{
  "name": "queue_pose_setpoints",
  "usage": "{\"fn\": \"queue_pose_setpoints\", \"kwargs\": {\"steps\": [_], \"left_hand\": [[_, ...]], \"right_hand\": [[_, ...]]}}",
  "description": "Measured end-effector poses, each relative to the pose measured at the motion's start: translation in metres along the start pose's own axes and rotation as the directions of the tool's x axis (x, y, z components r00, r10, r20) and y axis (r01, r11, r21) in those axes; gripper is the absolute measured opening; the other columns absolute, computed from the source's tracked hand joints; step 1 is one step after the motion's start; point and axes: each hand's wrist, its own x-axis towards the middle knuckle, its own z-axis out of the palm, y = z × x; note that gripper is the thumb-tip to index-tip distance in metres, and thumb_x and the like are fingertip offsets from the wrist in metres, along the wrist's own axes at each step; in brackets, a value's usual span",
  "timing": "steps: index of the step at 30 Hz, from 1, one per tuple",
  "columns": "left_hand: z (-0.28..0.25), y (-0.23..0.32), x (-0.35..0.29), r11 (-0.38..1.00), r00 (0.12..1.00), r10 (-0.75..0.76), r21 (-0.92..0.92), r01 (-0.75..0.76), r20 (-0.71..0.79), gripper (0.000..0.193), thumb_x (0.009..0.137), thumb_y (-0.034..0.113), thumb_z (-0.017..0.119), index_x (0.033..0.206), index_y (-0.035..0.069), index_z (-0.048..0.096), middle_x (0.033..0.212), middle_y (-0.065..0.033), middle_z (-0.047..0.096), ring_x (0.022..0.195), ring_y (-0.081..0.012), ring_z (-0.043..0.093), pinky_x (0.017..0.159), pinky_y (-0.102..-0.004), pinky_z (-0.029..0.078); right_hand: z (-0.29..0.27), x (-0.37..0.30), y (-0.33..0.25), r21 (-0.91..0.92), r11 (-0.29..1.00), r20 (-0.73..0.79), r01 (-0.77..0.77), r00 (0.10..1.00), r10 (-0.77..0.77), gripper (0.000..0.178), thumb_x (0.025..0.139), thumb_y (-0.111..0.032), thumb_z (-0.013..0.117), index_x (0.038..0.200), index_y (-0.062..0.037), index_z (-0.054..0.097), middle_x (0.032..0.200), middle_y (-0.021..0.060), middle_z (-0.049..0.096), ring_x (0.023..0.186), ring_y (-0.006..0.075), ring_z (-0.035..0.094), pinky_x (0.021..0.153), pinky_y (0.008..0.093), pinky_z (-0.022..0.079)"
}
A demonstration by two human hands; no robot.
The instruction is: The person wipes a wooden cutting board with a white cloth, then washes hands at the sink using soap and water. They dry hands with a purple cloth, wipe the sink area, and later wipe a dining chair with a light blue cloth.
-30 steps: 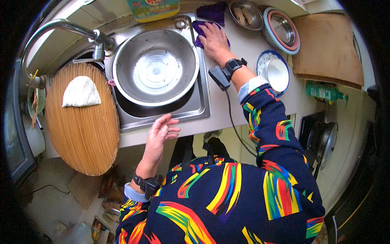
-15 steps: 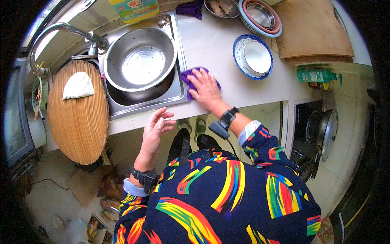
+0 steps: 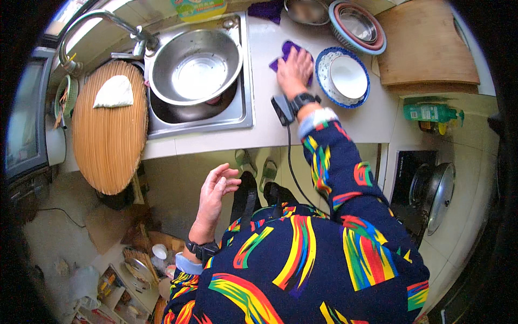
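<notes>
My right hand presses a purple cloth flat on the white counter, its fingers over the cloth. Just right of that hand, a white bowl sits in a blue-rimmed dish. My left hand hangs in the air in front of the counter edge, open and holding nothing, with its fingers loosely bent. To the left of the cloth is the steel sink, with a large metal basin resting in it.
Left of the sink lies a round slatted board with a folded white cloth. A curved faucet rises behind it. Nested bowls and colanders and wooden cutting boards stand at the back right. A green pump bottle is farther right.
My right hand has slid the purple cloth away from me and to the right, toward the blue-rimmed dish. My left hand has dropped back from the counter edge, still open.
</notes>
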Motion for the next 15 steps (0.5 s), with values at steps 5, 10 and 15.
{"fn": "queue_pose_setpoints", "kwargs": {"steps": [5, 10, 15], "left_hand": [[-0.001, -0.012, -0.008, 0.999, 0.998, -0.025, -0.024, 0.024, -0.056, 0.039, 0.094, 0.022, 0.046, 0.127, 0.003, 0.042, 0.115, -0.0126, 0.055, 0.096, -0.0191, 0.059, 0.083, -0.0304, 0.048], [0.014, -0.009, 0.008, 0.997, 0.997, -0.062, 0.055, 0.059, 0.043, 0.039, 0.094, 0.024, 0.047, 0.127, 0.004, 0.043, 0.116, -0.0119, 0.055, 0.096, -0.018, 0.059, 0.082, -0.0289, 0.048], [0.048, 0.001, 0.034, 0.986, 0.984, -0.044, 0.164, 0.016, 0.17, 0.039, 0.094, 0.022, 0.046, 0.128, 0.004, 0.043, 0.116, -0.0112, 0.055, 0.095, -0.0168, 0.059, 0.082, -0.0281, 0.047]], "right_hand": [[0.009, -0.026, -0.03, -0.071, 0.931, 0.142, 0.358, 0.927, -0.346, 0.05, 0.089, -0.034, 0.046, 0.133, -0.0111, 0.039, 0.142, 0.0144, 0.031, 0.132, 0.0322, 0.026, 0.107, 0.047, 0.021], [-0.029, -0.124, -0.014, 0.131, 0.869, 0.2, 0.478, 0.846, -0.495, 0.047, 0.081, -0.028, 0.057, 0.125, -0.0136, 0.046, 0.135, 0.0104, 0.039, 0.127, 0.0298, 0.034, 0.102, 0.0456, 0.03], [-0.071, -0.169, 0.059, -0.028, 0.891, 0.179, 0.453, 0.879, -0.441, 0.052, 0.079, -0.028, 0.061, 0.127, -0.016, 0.045, 0.138, 0.0082, 0.036, 0.129, 0.0265, 0.032, 0.106, 0.0431, 0.025]]}}
